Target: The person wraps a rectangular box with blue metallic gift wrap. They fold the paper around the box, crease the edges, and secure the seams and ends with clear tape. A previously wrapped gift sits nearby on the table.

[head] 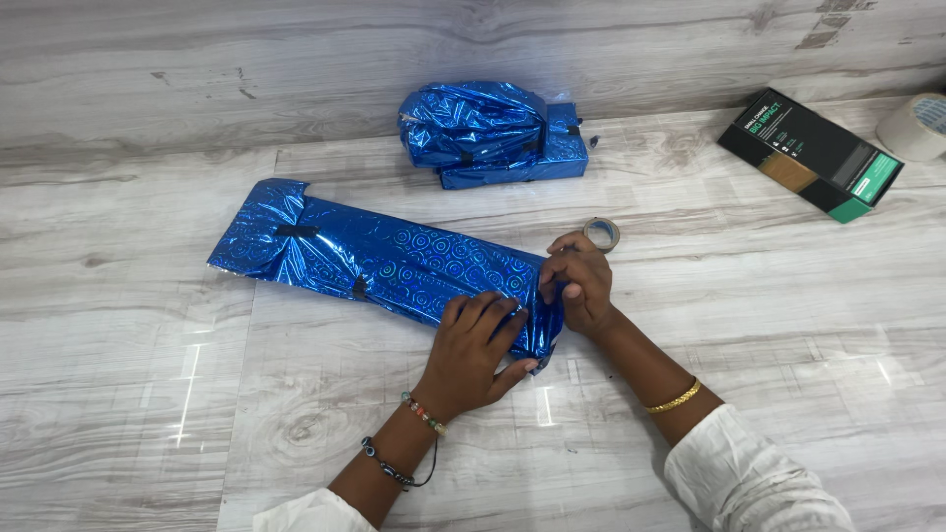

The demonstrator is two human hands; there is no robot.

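The long parcel [384, 261] in shiny blue foil lies slantwise on the pale wood-grain table [690, 394], its far end already folded and taped, its near end under both hands. The left hand [473, 350] lies flat, fingers spread, pressing the foil down at that end; it grips nothing. The right hand [579, 281] is curled closed, pinching the loose foil flap at the corner. To do this fold well, I judge the left palm should keep the wrap taut against the parcel while the right draws the flap snug and flat, so the crease is crisp before any tape goes on. A small tape roll [601, 233] sits just behind the right hand, within easy reach. Further back rests a second blue parcel [488, 133], fully wrapped. At the right edge are a dark box [808, 153] with a green end, closed so its contents cannot be told, and a larger white tape roll [916, 126].
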